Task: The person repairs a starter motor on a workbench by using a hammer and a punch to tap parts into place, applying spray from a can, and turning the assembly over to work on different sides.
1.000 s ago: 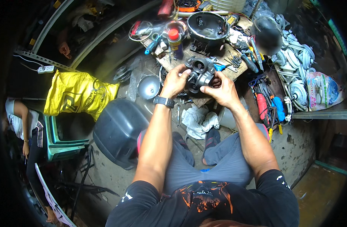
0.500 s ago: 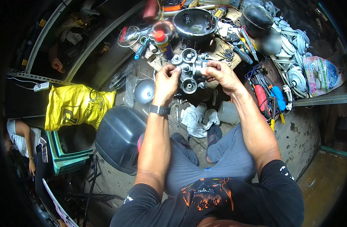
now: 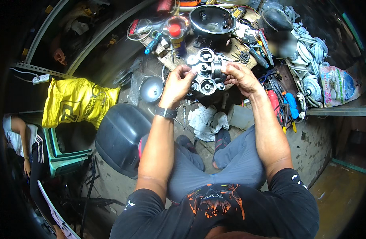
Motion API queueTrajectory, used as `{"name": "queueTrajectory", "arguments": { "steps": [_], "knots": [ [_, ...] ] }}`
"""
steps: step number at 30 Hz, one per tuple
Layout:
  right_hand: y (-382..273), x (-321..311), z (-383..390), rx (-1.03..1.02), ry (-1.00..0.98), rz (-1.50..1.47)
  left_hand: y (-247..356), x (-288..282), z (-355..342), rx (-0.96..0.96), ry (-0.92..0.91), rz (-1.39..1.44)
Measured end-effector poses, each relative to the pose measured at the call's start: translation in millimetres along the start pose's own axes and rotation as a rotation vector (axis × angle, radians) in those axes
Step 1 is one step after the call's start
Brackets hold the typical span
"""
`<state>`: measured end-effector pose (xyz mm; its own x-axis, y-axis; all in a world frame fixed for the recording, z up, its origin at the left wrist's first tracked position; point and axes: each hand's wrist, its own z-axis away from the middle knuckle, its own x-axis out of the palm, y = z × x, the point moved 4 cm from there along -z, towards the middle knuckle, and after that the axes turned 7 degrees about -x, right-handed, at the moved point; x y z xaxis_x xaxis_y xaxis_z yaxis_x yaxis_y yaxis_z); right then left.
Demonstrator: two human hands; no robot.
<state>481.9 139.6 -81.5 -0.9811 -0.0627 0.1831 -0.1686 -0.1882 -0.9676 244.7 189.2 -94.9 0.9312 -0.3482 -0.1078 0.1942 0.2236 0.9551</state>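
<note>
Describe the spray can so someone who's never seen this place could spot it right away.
Start at the big black round shell at the top of the cluttered bench. Just left of it, above the left hand, stands the spray can. It is the only upright can there, blue-bodied with a bright red cap.

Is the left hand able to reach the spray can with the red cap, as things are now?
Probably yes, once it lets go. The spray can stands upright just beyond the left hand, with nothing between them, but that hand now grips the metal engine part.
</note>
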Motion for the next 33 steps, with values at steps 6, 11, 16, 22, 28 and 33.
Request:
{"name": "queueTrajectory", "arguments": {
  "steps": [6, 11, 16, 22, 28, 33],
  "knots": [
    [3.3, -2.9, -0.2, 0.015, 0.003, -0.001, 15.3, -15.7, 11.7, 0.172, 0.095, -0.254],
    [5.2, -3.9, -8.1, 0.009, -0.028, 0.001, 50.9, -6.0, 19.9, 0.439, -0.070, -0.716],
    [-5.8, 3.9, -0.8, -0.018, 0.003, 0.075, 29.6, -5.4, 15.7, 0.537, -0.120, -0.600],
    [-14.5, -7.6, 1.5, 0.010, 0.077, 0.046, 31.8, 5.9, 8.9, 0.590, -0.122, -0.590],
    [-6.3, -26.0, -0.5, 0.024, 0.062, -0.125, 21.3, 7.4, -4.3, 0.586, -0.076, -0.576],
    [-6.6, -24.7, 5.2, -0.007, 0.016, -0.244, 23.7, 9.0, -5.6, 0.570, -0.100, -0.536]
  ]
}}
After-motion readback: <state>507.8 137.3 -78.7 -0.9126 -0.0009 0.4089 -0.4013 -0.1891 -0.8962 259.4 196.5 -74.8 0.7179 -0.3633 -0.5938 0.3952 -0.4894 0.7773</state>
